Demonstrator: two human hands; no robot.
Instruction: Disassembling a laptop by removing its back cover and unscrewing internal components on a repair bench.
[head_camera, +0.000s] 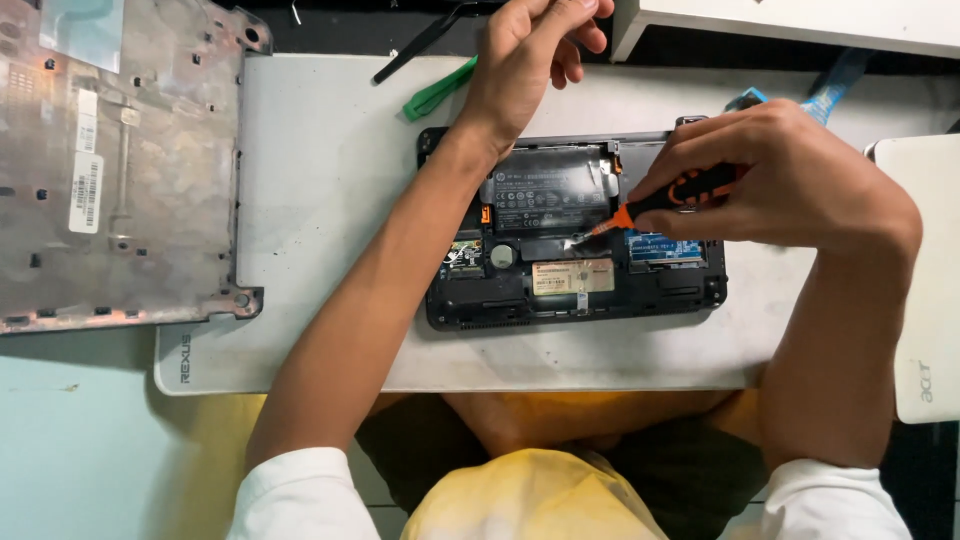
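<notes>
- Orange-and-black handled screwdriver is in my right hand, fingers curled tight round the handle, right of centre in the frame.
- Its metal tip points down-left and touches the inside of the small black opened laptop, just above a tan labelled card.
- That laptop lies bottom-up at centre frame on a pale grey closed laptop lid used as a work surface.
- Black flat battery pack fills the upper middle of the open chassis; a blue-labelled memory strip sits just under my right hand.
- My left hand is at the top centre, beyond the chassis's upper edge, fingers loosely bent. Cannot tell if it grips anything.
- Green plastic pry tool lies just left of that hand on the grey lid; black tweezers near it, further up.
- Grey removed bottom cover, inner side up, sits at upper left.
- White laptop at the right edge.
</notes>
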